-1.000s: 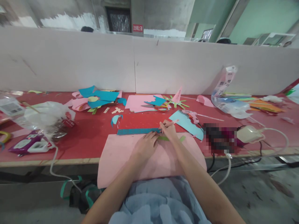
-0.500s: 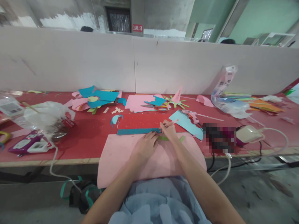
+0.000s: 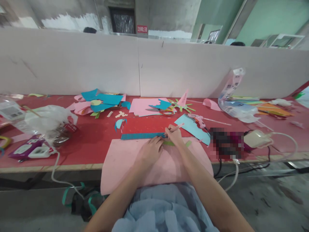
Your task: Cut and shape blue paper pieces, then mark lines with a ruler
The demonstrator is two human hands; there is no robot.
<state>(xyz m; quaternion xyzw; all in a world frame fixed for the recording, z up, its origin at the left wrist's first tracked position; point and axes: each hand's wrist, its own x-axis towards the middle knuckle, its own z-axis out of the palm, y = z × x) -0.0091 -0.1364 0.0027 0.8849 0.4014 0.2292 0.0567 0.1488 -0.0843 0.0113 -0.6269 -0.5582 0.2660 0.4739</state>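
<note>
My right hand [image 3: 173, 132] is closed around a slim pink pen [image 3: 180, 126], whose tip is hidden by the fingers. The pen is at the right end of a long blue strip [image 3: 140, 136]. My left hand [image 3: 154, 148] lies with its fingers stretched out on a large pink paper sheet [image 3: 120, 164], fingertips close to that strip. Partly under my right hand is a narrow green paper strip [image 3: 188, 143]. Beyond the blue strip a bright red area [image 3: 147, 125] stretches across the table.
Scissors [image 3: 166, 111] rest on stacked pink paper [image 3: 137, 105]. A pink glue gun [image 3: 200, 120] sits by light blue paper [image 3: 190, 127]. Blue paper scraps [image 3: 108, 99] lie at back left, a plastic bag [image 3: 45, 120] at left. A white partition [image 3: 96, 64] runs behind.
The pen's upper end has tilted slightly lower within my right hand. My left hand and the papers have stayed in place.
</note>
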